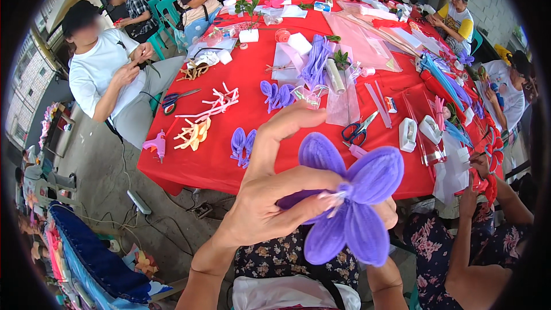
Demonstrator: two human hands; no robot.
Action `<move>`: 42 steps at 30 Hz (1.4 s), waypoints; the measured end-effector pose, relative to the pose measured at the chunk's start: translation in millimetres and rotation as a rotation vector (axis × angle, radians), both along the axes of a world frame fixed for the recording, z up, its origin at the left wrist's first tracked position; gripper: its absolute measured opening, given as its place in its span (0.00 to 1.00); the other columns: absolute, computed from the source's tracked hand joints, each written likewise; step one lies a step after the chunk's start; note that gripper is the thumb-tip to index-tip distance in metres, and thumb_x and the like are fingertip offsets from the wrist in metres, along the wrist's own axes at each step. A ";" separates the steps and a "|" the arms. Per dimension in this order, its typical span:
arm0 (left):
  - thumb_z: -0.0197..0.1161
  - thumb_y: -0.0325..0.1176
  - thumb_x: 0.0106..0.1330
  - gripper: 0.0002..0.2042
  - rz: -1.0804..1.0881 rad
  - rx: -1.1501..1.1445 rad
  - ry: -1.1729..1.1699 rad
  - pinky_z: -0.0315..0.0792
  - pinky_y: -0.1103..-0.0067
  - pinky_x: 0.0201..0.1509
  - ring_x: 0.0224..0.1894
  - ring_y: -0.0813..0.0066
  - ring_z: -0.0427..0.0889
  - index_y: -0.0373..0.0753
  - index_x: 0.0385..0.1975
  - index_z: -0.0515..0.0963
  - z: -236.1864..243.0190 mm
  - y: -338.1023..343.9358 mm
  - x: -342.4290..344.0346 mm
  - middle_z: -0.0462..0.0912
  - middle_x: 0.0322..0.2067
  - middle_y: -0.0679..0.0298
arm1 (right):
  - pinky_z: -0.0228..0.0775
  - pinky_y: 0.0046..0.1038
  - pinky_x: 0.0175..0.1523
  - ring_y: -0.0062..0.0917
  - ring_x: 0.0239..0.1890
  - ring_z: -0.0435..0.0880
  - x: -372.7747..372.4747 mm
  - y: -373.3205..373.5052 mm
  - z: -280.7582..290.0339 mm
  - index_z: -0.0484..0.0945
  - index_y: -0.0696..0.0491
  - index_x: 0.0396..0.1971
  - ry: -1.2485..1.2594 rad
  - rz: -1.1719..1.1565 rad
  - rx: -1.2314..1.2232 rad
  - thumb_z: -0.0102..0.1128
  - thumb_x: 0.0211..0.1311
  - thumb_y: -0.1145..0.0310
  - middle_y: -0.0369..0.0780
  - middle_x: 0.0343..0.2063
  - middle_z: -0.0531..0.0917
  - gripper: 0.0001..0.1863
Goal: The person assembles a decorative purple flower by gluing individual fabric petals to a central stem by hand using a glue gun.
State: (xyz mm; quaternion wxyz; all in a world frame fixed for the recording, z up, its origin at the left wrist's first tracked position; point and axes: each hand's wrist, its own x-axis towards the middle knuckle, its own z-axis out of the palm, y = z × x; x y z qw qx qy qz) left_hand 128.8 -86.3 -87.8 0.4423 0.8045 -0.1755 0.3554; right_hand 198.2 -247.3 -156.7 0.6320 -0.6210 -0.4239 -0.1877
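A large purple fuzzy pipe-cleaner flower (359, 227) is held up in front of me, its rounded petals spread. My left hand (267, 195) pinches it at the centre between thumb and a finger, with the index finger raised and curved. A small pale pink tip (333, 200) pokes out by the pinch. Behind the right-hand petals is my right hand (389, 212), curled against the flower; most of its fingers are hidden. Purple petal loops (242, 146) lie on the table beyond my left hand.
The red-covered table (201, 155) holds scissors (360, 130), a pink glue gun (155, 144), tape dispensers (408, 135), purple stems (315, 63) and pink wrapping sheets (364, 34). Several people sit around it, one close on my right. A power strip (139, 202) and cords lie on the floor.
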 end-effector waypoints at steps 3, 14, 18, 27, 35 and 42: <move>0.66 0.31 0.47 0.15 -0.057 -0.343 0.006 0.55 0.69 0.56 0.58 0.61 0.58 0.40 0.38 0.76 2.6 -2.8 -8.8 0.61 0.53 0.55 | 0.66 0.30 0.42 0.33 0.36 0.76 5.5 1.4 3.2 0.78 0.63 0.27 -0.001 0.081 0.104 0.59 0.36 0.84 0.44 0.29 0.78 0.11; 0.67 0.25 0.45 0.13 0.083 -0.298 0.016 0.67 0.79 0.42 0.41 0.71 0.72 0.37 0.30 0.71 -54.1 -23.4 -17.0 0.71 0.39 0.58 | 0.66 0.25 0.46 0.27 0.40 0.77 -4.6 -12.7 -39.4 0.76 0.58 0.34 0.736 0.166 0.014 0.60 0.44 0.79 0.43 0.35 0.79 0.13; 0.68 0.23 0.41 0.17 0.234 -0.381 -0.065 0.65 0.77 0.44 0.41 0.67 0.71 0.34 0.32 0.70 -50.5 -54.4 -5.7 0.70 0.37 0.57 | 0.66 0.24 0.47 0.26 0.40 0.77 -9.4 -17.3 -48.8 0.76 0.57 0.36 0.916 0.161 0.030 0.59 0.45 0.78 0.42 0.36 0.79 0.13; 0.66 0.23 0.44 0.18 0.041 -0.628 0.194 0.66 0.78 0.44 0.40 0.71 0.71 0.34 0.36 0.71 -93.7 -64.9 -20.8 0.70 0.38 0.60 | 0.66 0.24 0.47 0.25 0.40 0.77 -6.2 13.5 -28.1 0.76 0.58 0.35 0.709 0.263 0.173 0.58 0.47 0.78 0.41 0.36 0.79 0.12; 0.65 0.23 0.45 0.17 -0.048 -0.778 0.319 0.66 0.80 0.43 0.37 0.74 0.72 0.34 0.36 0.71 -118.7 -77.6 -22.0 0.70 0.36 0.62 | 0.65 0.25 0.47 0.25 0.40 0.76 -1.3 16.3 -17.8 0.76 0.59 0.35 0.615 0.256 0.166 0.58 0.48 0.78 0.39 0.36 0.79 0.11; 0.65 0.23 0.45 0.16 -0.020 -0.741 0.244 0.66 0.80 0.42 0.36 0.74 0.72 0.34 0.35 0.71 -95.0 -69.1 -12.4 0.71 0.34 0.63 | 0.65 0.25 0.47 0.25 0.40 0.76 -1.5 15.4 -14.6 0.76 0.59 0.35 0.542 0.241 0.153 0.57 0.49 0.77 0.38 0.35 0.79 0.10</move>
